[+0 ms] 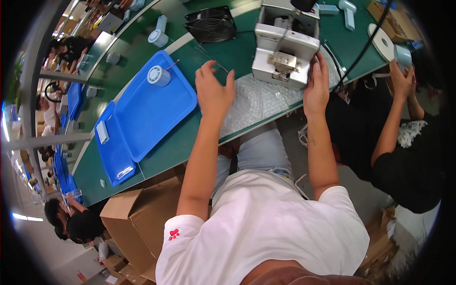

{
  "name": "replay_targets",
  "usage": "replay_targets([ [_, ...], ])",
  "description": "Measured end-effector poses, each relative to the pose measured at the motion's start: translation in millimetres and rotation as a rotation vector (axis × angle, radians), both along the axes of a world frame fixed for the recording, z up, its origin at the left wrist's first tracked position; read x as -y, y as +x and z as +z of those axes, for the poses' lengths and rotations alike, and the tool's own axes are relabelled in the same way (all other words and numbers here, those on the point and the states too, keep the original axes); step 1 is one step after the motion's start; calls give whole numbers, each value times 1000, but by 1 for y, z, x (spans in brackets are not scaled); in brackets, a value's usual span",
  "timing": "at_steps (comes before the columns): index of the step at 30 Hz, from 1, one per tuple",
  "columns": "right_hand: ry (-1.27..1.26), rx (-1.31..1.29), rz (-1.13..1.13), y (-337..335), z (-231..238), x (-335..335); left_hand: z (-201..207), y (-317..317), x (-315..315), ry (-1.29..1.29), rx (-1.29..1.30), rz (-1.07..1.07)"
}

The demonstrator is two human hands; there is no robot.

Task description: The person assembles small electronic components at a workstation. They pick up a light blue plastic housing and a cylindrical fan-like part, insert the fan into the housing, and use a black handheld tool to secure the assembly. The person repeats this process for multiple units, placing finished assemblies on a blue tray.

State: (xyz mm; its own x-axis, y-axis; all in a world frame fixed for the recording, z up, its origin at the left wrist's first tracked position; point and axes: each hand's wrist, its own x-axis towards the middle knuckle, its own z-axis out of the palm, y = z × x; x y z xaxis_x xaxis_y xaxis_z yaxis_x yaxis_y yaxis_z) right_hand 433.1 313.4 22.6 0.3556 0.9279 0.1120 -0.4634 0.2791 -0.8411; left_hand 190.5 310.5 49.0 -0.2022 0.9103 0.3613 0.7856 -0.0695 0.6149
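Note:
My left hand (pixel 213 92) is raised over the green table with its fingers apart and nothing in them. It is between a blue tray (pixel 142 116) and a grey-white bench machine (pixel 285 38). My right hand (pixel 317 90) lies along the machine's right side, its fingers stretched out and touching the housing near the front corner. A small metal fixture (pixel 285 62) sits on the machine's front. Inside the tray, near its far end, stands a light-blue round plastic part (pixel 158 76) with a slotted white top and a thin wire beside it.
Bubble wrap (pixel 259 102) lies under and before the machine. A black fan (pixel 210 23) stands behind my left hand. A smaller blue tray (pixel 111 152) holds a white piece (pixel 102 132). A co-worker's hands (pixel 403 80) hold a light-blue part at right. Cardboard boxes (pixel 142 223) stand below the table.

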Motion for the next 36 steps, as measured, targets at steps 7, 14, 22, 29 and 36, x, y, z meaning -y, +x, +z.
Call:
replay_targets([
  [7,-17,-9,-41,-19,15,6,-11,-11,-33,-158,-65,7],
  [14,114,344,-171,-20,3,29,38,-20,12,17,21,74],
  [22,427,796,196,-45,58,102,126,-1,111,121,145,-304],
  [29,178,590,421,-2,39,112,101,68,54,98,101,-669],
  [36,46,63,190,37,-18,110,66,138,-50,251,-314,-231],
])
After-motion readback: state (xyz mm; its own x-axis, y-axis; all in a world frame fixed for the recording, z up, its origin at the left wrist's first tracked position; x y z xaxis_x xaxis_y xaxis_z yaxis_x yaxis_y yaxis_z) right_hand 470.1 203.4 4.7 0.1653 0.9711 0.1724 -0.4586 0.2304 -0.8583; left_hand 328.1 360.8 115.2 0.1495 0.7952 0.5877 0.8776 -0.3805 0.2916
